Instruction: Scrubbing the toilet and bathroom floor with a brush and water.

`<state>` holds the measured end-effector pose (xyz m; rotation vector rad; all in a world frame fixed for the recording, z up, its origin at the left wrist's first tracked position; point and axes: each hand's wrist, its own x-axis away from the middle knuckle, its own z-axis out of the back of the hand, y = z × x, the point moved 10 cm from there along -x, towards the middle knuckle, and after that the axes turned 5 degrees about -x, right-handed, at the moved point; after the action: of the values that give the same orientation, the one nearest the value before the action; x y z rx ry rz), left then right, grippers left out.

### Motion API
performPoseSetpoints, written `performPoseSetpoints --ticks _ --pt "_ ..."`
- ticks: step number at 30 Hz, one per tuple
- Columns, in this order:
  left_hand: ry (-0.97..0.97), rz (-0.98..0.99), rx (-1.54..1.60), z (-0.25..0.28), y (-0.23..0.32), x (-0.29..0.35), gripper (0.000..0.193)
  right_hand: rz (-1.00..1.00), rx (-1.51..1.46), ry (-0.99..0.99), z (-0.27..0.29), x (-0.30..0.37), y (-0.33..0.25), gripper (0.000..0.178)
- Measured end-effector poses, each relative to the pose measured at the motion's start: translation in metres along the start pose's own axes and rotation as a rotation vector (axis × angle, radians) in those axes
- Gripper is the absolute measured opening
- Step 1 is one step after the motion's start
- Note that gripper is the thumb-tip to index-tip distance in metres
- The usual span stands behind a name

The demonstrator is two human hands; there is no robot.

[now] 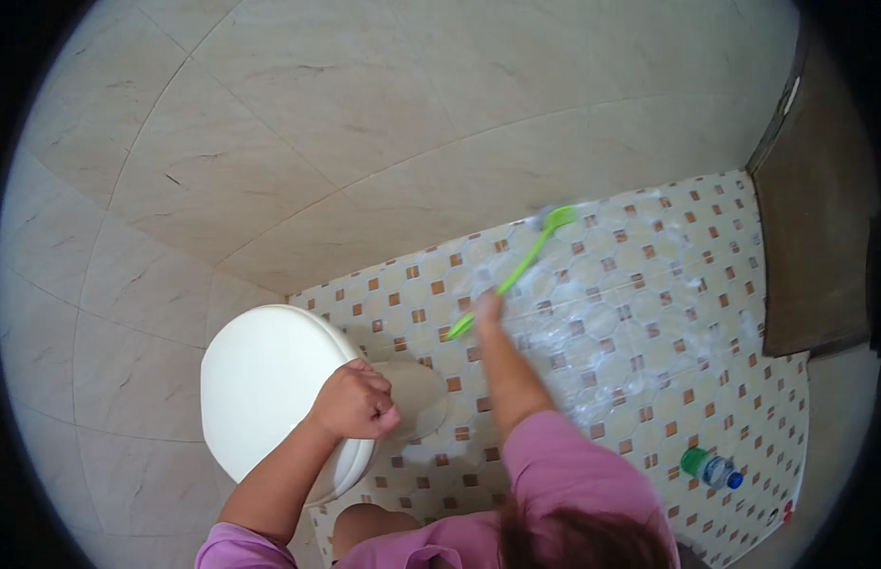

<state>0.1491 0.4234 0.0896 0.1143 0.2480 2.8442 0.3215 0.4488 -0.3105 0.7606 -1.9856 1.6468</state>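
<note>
My right hand (488,310) is wrapped round the handle of a bright green scrubbing brush (523,268). The brush's head reaches the floor right where it meets the tiled wall, with some white foam beside it. Motion blurs both this hand and the brush a little. My left hand (357,400) is closed in a fist and rests at the right edge of the white toilet lid (265,389), which is down. Nothing shows between the fingers of that fist.
Soapy foam (578,346) spreads over the patterned tile floor (440,308) to the right of my right arm. A green and clear plastic bottle (713,468) with a blue cap lies at the lower right. A brown door (815,218) stands on the right, and beige tiled walls (365,104) rise behind and left.
</note>
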Motion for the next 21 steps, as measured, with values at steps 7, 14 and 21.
performPoseSetpoints --ticks 7,14,21 --pt "-0.017 0.046 0.008 -0.011 -0.005 -0.012 0.017 0.17 0.614 -0.105 0.039 -0.04 0.042 0.021" --pt "-0.032 0.143 -0.025 -0.002 -0.014 0.01 0.019 0.043 0.88 -0.229 0.125 0.156 -0.096 0.047" --pt "-0.033 0.172 -0.065 -0.003 -0.012 0.006 0.022 0.651 1.872 -0.112 0.178 0.242 -0.246 0.027"
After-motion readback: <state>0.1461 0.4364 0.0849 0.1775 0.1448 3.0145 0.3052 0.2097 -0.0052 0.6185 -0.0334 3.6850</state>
